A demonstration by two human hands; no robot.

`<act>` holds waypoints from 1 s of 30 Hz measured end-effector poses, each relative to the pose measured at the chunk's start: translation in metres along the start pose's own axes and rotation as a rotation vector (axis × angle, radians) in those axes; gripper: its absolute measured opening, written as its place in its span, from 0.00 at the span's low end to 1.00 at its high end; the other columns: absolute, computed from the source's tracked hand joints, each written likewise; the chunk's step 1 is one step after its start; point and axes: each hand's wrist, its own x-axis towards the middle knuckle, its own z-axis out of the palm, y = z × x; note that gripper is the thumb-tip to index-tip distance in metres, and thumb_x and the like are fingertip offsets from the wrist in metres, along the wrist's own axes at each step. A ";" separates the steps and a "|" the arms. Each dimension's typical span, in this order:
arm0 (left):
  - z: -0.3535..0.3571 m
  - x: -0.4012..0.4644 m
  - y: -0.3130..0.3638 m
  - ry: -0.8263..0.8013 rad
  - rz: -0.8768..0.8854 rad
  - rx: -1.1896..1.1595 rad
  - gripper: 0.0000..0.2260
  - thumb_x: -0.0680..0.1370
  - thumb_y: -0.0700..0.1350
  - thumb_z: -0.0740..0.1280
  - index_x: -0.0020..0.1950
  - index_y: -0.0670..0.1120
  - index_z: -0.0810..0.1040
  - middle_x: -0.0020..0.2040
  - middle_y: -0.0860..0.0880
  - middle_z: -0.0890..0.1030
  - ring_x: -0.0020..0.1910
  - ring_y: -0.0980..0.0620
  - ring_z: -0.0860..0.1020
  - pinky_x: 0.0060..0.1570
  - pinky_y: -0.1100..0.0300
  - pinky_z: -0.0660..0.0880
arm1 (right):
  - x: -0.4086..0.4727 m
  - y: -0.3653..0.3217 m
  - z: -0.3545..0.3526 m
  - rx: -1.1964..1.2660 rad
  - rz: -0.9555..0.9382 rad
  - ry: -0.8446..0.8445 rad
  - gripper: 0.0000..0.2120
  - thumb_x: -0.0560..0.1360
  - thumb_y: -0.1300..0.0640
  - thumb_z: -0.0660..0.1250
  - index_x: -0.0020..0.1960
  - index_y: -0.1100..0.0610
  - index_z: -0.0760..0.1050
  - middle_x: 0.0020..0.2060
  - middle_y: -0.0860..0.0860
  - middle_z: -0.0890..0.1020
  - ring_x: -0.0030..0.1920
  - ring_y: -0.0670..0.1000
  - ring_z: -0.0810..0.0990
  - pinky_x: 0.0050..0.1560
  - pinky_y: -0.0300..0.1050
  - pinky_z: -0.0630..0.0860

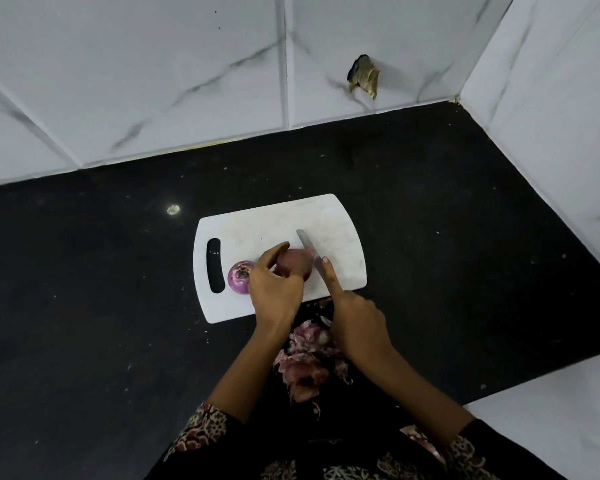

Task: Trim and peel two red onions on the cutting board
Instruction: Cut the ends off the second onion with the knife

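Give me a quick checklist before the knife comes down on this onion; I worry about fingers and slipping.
1. Left hand steadies the unpeeled onion: ok.
2. Right hand grips the knife, forefinger along the spine: ok.
3. Left fingertips clear of the blade's edge: cannot tell, they are close.
4. Onion sits on the cutting board, not the counter: ok.
5. Peeled onion lies apart from the blade, left of the hand: ok.
6. Onion skins lie off the board on the counter: ok.

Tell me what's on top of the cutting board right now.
Two red onions: a peeled onion near the handle slot, an unpeeled onion under the left hand, knife against it. Its underside is hidden.
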 end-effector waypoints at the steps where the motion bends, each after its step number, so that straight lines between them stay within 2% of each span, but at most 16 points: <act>1: -0.002 -0.002 0.004 0.007 -0.004 -0.037 0.17 0.74 0.37 0.72 0.62 0.46 0.78 0.55 0.51 0.80 0.54 0.51 0.80 0.55 0.52 0.80 | 0.001 0.000 0.000 0.010 0.001 -0.001 0.44 0.77 0.64 0.59 0.75 0.41 0.31 0.42 0.54 0.79 0.35 0.52 0.74 0.37 0.48 0.72; 4: -0.010 -0.002 0.019 0.016 -0.079 -0.207 0.15 0.76 0.36 0.70 0.61 0.46 0.79 0.56 0.50 0.79 0.49 0.56 0.79 0.46 0.58 0.82 | 0.004 0.006 0.000 0.129 0.010 -0.014 0.42 0.78 0.62 0.59 0.74 0.41 0.32 0.36 0.52 0.76 0.34 0.51 0.73 0.38 0.47 0.71; 6: -0.017 0.000 0.027 -0.018 -0.214 -0.361 0.12 0.77 0.36 0.68 0.60 0.45 0.79 0.57 0.48 0.78 0.53 0.51 0.79 0.41 0.59 0.82 | 0.003 0.012 -0.001 0.237 -0.031 0.069 0.35 0.80 0.60 0.56 0.75 0.41 0.36 0.31 0.49 0.72 0.32 0.50 0.72 0.36 0.45 0.69; 9: -0.027 0.003 0.032 -0.084 -0.354 -0.510 0.09 0.79 0.38 0.65 0.55 0.46 0.81 0.56 0.45 0.79 0.56 0.46 0.80 0.39 0.56 0.82 | 0.001 0.019 -0.002 0.372 -0.048 0.209 0.30 0.81 0.60 0.57 0.76 0.45 0.47 0.25 0.49 0.69 0.25 0.47 0.68 0.28 0.45 0.67; 13: -0.030 0.001 0.036 -0.120 -0.389 -0.539 0.09 0.79 0.42 0.61 0.50 0.48 0.81 0.49 0.47 0.78 0.47 0.49 0.79 0.39 0.57 0.77 | 0.016 0.026 -0.007 0.414 0.072 0.268 0.27 0.80 0.60 0.57 0.76 0.50 0.54 0.24 0.49 0.68 0.24 0.49 0.68 0.27 0.48 0.67; 16: -0.029 0.000 0.036 -0.141 -0.391 -0.533 0.08 0.79 0.43 0.60 0.46 0.48 0.79 0.47 0.47 0.77 0.45 0.49 0.77 0.39 0.58 0.75 | 0.031 0.028 -0.011 0.314 0.077 0.226 0.25 0.81 0.58 0.56 0.76 0.50 0.56 0.25 0.48 0.68 0.30 0.53 0.72 0.33 0.48 0.68; 18: -0.027 -0.001 0.036 -0.174 -0.394 -0.537 0.08 0.79 0.44 0.59 0.45 0.48 0.78 0.49 0.47 0.77 0.49 0.48 0.77 0.38 0.59 0.73 | 0.039 0.027 -0.015 0.219 0.047 0.175 0.25 0.81 0.56 0.55 0.77 0.48 0.54 0.28 0.49 0.70 0.33 0.54 0.73 0.38 0.49 0.70; 21: -0.026 -0.001 0.035 -0.199 -0.394 -0.540 0.10 0.80 0.45 0.58 0.46 0.49 0.79 0.50 0.47 0.78 0.54 0.45 0.77 0.38 0.59 0.73 | 0.050 0.026 -0.020 0.053 0.057 0.162 0.25 0.82 0.52 0.52 0.77 0.47 0.51 0.37 0.56 0.78 0.40 0.57 0.78 0.44 0.50 0.73; 23: -0.025 0.000 0.033 -0.208 -0.402 -0.543 0.11 0.80 0.45 0.57 0.50 0.49 0.80 0.53 0.45 0.79 0.56 0.43 0.77 0.37 0.60 0.73 | 0.055 0.027 -0.023 -0.071 0.062 0.157 0.25 0.82 0.48 0.51 0.77 0.48 0.52 0.42 0.56 0.81 0.45 0.58 0.79 0.46 0.50 0.73; 27: -0.026 0.003 0.031 -0.184 -0.443 -0.557 0.13 0.80 0.46 0.57 0.57 0.46 0.79 0.61 0.41 0.78 0.59 0.42 0.78 0.36 0.61 0.73 | 0.059 0.025 -0.028 -0.249 0.063 0.133 0.22 0.81 0.46 0.51 0.73 0.52 0.63 0.48 0.56 0.82 0.49 0.58 0.80 0.43 0.48 0.72; 30: -0.027 0.006 0.030 -0.164 -0.453 -0.558 0.14 0.79 0.47 0.57 0.58 0.46 0.79 0.63 0.41 0.79 0.63 0.40 0.77 0.38 0.60 0.73 | 0.061 0.020 -0.033 -0.197 0.003 0.295 0.15 0.80 0.51 0.56 0.59 0.56 0.76 0.49 0.54 0.80 0.49 0.55 0.78 0.39 0.45 0.69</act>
